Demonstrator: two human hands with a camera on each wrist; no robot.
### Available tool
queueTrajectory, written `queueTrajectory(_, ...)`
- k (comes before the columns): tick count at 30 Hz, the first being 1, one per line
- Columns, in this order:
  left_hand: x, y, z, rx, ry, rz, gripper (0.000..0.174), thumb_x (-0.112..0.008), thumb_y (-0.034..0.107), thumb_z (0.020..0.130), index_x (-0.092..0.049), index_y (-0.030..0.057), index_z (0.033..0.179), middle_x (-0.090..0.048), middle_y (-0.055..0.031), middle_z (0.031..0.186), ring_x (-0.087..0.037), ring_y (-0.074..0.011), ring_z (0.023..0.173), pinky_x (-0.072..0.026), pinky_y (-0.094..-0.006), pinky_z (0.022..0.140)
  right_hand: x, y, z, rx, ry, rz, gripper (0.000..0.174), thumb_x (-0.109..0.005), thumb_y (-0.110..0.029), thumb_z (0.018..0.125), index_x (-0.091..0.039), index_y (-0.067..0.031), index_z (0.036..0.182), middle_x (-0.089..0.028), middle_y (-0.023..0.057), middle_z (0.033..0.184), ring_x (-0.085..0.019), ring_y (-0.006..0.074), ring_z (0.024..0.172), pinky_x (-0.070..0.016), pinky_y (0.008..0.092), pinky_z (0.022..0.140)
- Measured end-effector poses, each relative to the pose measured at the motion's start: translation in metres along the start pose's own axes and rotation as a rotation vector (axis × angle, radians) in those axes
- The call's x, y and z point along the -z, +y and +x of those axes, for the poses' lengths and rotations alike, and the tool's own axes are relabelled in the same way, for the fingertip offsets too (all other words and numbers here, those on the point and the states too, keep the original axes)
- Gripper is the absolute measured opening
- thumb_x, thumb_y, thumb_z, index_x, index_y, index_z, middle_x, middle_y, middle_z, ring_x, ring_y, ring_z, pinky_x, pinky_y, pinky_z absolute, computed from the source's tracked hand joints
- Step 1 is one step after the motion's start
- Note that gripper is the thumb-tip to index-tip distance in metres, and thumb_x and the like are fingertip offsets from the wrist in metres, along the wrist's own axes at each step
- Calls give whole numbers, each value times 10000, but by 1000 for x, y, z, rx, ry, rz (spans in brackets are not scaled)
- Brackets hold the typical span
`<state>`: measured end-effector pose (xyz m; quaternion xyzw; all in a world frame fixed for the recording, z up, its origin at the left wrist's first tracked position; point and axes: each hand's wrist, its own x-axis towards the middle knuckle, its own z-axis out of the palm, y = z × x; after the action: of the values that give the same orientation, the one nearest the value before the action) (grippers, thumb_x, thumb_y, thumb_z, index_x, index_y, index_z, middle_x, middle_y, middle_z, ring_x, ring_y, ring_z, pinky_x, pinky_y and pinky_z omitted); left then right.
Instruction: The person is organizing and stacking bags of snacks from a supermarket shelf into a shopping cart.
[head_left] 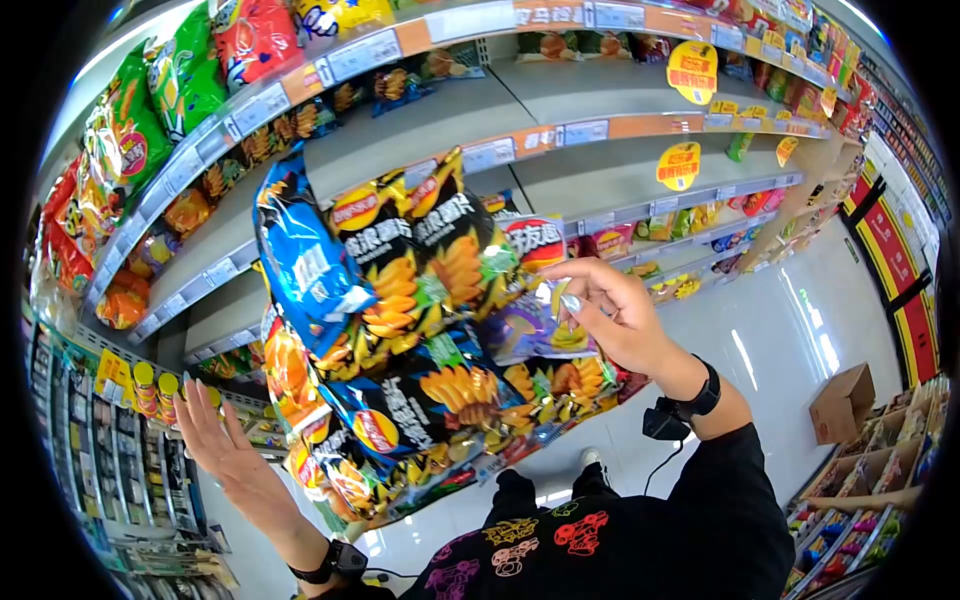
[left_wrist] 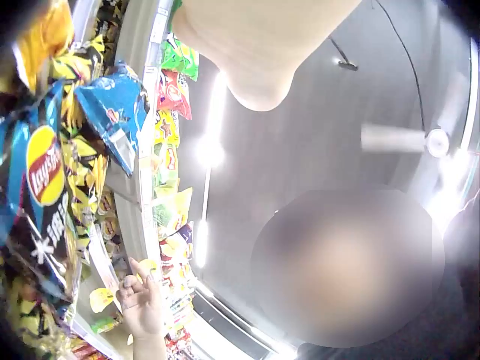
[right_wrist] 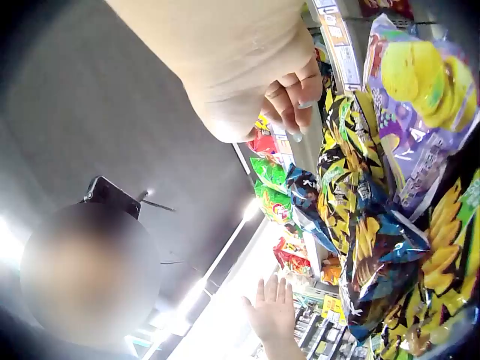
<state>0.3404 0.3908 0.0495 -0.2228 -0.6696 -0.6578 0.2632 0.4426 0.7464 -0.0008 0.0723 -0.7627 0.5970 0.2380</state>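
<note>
A heap of chip bags stands in front of me in the head view. Upright on top are black Lay's bags (head_left: 462, 262) with wavy chips printed on them and a blue bag (head_left: 303, 265) at their left. A purple bag (head_left: 520, 330) lies at the heap's right side. My right hand (head_left: 615, 315) hovers beside the purple bag with loosely bent fingers and nothing gripped; in the right wrist view its fingers (right_wrist: 289, 101) are apart from that bag. To the left of the heap, my left hand (head_left: 225, 455) is spread flat, palm showing, holding nothing.
Curved store shelves (head_left: 600, 90) with orange price strips run behind the heap. Green and red chip bags (head_left: 185, 80) fill the upper left shelf. Round yellow signs (head_left: 692, 72) stick out from the shelf edges. A cardboard box (head_left: 843, 403) sits on the floor at right.
</note>
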Motion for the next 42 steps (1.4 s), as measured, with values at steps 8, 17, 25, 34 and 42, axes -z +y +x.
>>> queueTrajectory(8, -80, 28, -76, 63, -88, -50, 890, -437, 643, 826, -184, 39, 1428, -225, -191, 1470, -204, -296, 1374, -145, -442, 1110, 83, 4, -85, -32, -9, -110, 279, -550, -16, 838, -575, -22, 1116, -544, -4, 731, -500, 33, 610, -399, 196, 531)
queueTrajectory(17, -73, 67, -159, 212, -8, 9, 845, -444, 597, 856, -172, 48, 1437, -206, -173, 1480, -167, -274, 1387, -142, -414, 1113, 95, 38, -172, -390, 105, 194, 220, -482, -92, 907, -576, -21, 1093, -576, 19, 759, -520, 65, 673, -408, 202, 597)
queueTrajectory(25, 54, 92, -210, 308, 269, 105, 781, -373, 605, 883, -192, 91, 1441, -215, -173, 1476, -178, -285, 1381, -168, -437, 1101, -17, 25, -184, -477, -146, 299, 201, -481, -136, 928, -573, -38, 1077, -586, 23, 754, -513, 71, 643, -383, 195, 571)
queueTrajectory(34, 316, 121, -304, 400, 713, 91, 602, -293, 463, 965, -209, 93, 1433, -271, -148, 1455, -307, -291, 1325, -252, -422, 1071, -286, -37, -163, -321, -603, 400, 212, -493, -122, 918, -565, -27, 1093, -580, 25, 790, -522, 78, 678, -411, 201, 606)
queueTrajectory(42, 443, 161, -337, 416, 907, -4, 574, -338, 423, 964, -254, 78, 1415, -352, -151, 1408, -411, -292, 1254, -350, -381, 1005, -514, -99, -181, -195, -1034, 534, 239, -503, -93, 895, -570, -15, 1111, -598, 38, 794, -543, 85, 675, -441, 214, 621)
